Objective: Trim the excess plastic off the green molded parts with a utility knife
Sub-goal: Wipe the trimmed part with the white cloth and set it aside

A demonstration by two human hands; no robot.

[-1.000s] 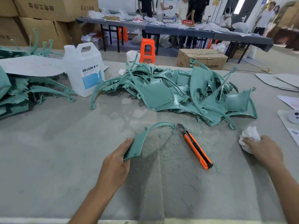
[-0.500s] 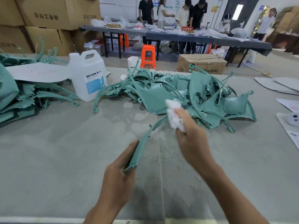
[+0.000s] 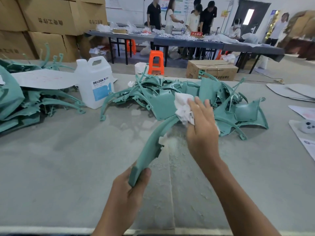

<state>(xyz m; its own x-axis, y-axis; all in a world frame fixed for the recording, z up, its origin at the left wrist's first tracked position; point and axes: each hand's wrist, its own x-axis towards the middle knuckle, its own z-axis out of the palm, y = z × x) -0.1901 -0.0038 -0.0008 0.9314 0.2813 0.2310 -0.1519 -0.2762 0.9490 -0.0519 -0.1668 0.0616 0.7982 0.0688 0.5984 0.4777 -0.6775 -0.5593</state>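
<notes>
Where green parts (image 3: pixel 162 103) litter grey table (image 3: pixel 59 167), cartons (image 3: pixel 51 19) behind

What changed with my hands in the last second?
The right hand took the rag from the right of the table and carried it left to the far end of the curved green part. The left hand keeps gripping its near end, raised higher. Pile and jug unmoved.

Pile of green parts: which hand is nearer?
Right. The right hand, holding a rag, is just in front of the pile; the left hand grips a curved part by its near end, farther back.
</notes>
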